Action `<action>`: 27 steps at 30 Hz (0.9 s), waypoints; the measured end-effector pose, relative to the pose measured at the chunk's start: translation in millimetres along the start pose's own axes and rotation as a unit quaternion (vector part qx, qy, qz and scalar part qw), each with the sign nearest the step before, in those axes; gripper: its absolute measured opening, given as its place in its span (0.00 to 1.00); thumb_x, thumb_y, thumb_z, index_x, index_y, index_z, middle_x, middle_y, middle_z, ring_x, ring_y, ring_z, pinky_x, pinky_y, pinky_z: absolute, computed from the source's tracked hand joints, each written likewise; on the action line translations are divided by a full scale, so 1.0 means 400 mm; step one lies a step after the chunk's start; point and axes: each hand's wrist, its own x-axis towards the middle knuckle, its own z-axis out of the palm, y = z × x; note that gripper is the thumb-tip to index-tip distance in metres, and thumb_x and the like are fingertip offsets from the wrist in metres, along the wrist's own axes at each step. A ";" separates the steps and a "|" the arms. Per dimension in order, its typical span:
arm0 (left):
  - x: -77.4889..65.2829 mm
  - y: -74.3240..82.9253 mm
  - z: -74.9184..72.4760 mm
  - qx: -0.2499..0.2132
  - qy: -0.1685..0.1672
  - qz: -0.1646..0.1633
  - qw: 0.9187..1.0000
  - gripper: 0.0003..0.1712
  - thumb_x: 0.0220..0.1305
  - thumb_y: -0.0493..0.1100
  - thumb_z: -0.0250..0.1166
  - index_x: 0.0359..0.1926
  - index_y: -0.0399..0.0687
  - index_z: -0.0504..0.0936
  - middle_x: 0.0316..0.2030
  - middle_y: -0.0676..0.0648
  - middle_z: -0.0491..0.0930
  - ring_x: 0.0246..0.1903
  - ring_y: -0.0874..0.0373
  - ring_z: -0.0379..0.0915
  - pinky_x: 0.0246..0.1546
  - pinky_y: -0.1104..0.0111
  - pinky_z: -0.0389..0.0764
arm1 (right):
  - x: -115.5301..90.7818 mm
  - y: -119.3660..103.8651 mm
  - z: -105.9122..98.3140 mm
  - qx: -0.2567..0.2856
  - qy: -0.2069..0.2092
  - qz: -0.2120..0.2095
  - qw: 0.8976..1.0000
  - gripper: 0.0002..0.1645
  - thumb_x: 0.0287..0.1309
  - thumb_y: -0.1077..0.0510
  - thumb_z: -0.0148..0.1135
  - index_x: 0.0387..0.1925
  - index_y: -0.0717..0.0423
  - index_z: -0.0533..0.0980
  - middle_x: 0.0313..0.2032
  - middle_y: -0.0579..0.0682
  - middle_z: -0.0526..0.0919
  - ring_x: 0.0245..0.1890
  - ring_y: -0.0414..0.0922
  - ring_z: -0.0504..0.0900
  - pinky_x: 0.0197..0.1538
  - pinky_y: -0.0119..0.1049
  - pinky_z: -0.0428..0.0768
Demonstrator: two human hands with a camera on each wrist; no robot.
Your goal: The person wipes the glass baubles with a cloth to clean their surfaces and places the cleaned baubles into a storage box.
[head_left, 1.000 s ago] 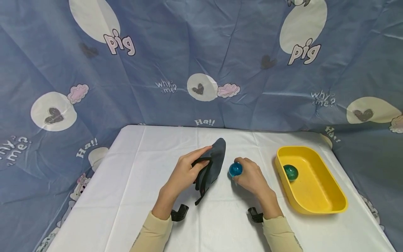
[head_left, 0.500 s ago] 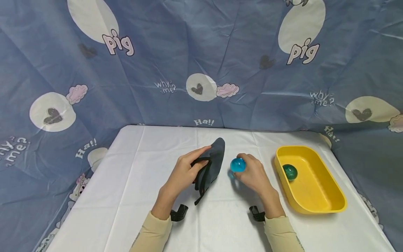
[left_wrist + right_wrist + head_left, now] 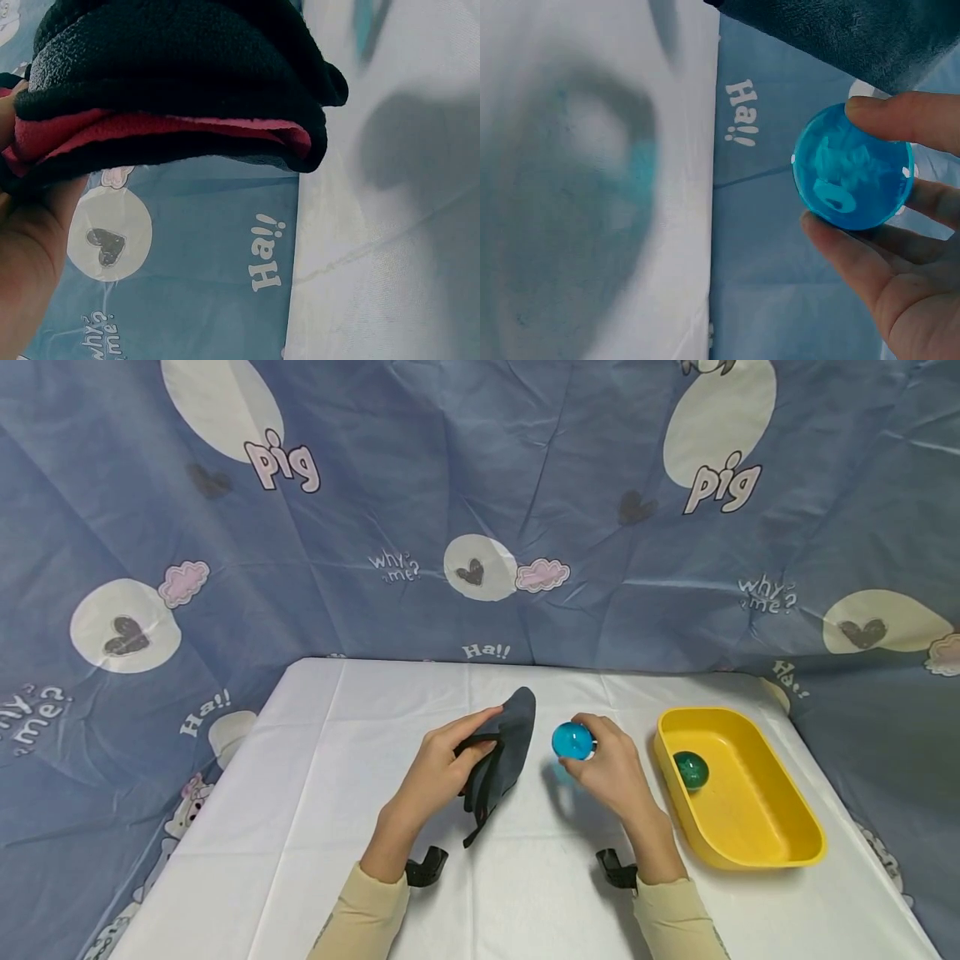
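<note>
My left hand (image 3: 438, 768) grips a dark grey fleece piece (image 3: 516, 735) with black edging, held up over the white table. In the left wrist view, this fleece piece (image 3: 172, 67) has a slit-like opening along its edge that shows a pinkish-red lining. To the right of it, my right hand (image 3: 611, 768) pinches a translucent blue ball (image 3: 572, 741) between thumb and fingers, raised above the table. Close up in the right wrist view, the blue ball (image 3: 853, 166) looks clear, with pale shapes inside it. What kind of article the fleece piece is, I cannot tell.
A yellow tray (image 3: 757, 827) stands at the right of the table, beside my right forearm. Inside, against its left wall, lies a dark green ball (image 3: 691, 770). Patterned blue cloth (image 3: 405, 618) hangs behind the white-covered table (image 3: 360, 735) and at its sides.
My right hand has lifted the blue ball from near the table, moving it up and slightly right. My left hand and the fleece piece have stayed nearly still.
</note>
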 end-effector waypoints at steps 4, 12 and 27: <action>0.000 0.000 0.001 -0.001 0.001 0.002 1.000 0.29 0.71 0.45 0.62 0.69 0.75 0.69 0.66 0.62 0.72 0.66 0.63 0.70 0.62 0.58 0.77 | 0.001 -0.001 -0.005 0.012 0.016 -0.002 1.000 0.32 0.39 0.59 0.81 0.51 0.54 0.79 0.45 0.55 0.83 0.42 0.52 0.82 0.45 0.48 0.85; 0.002 0.003 0.002 -0.002 0.000 0.003 1.000 0.29 0.71 0.44 0.62 0.69 0.75 0.69 0.66 0.61 0.72 0.66 0.63 0.70 0.63 0.59 0.77 | 0.001 -0.015 -0.022 0.049 0.056 -0.020 0.997 0.33 0.41 0.59 0.81 0.52 0.54 0.79 0.49 0.54 0.83 0.48 0.52 0.84 0.47 0.51 0.87; 0.007 0.004 0.024 -0.012 0.009 0.032 0.999 0.30 0.71 0.41 0.62 0.69 0.70 0.70 0.66 0.58 0.73 0.66 0.61 0.70 0.64 0.61 0.76 | -0.003 -0.047 -0.042 0.071 0.100 -0.069 0.990 0.35 0.39 0.62 0.83 0.53 0.54 0.79 0.49 0.51 0.83 0.49 0.47 0.83 0.50 0.46 0.85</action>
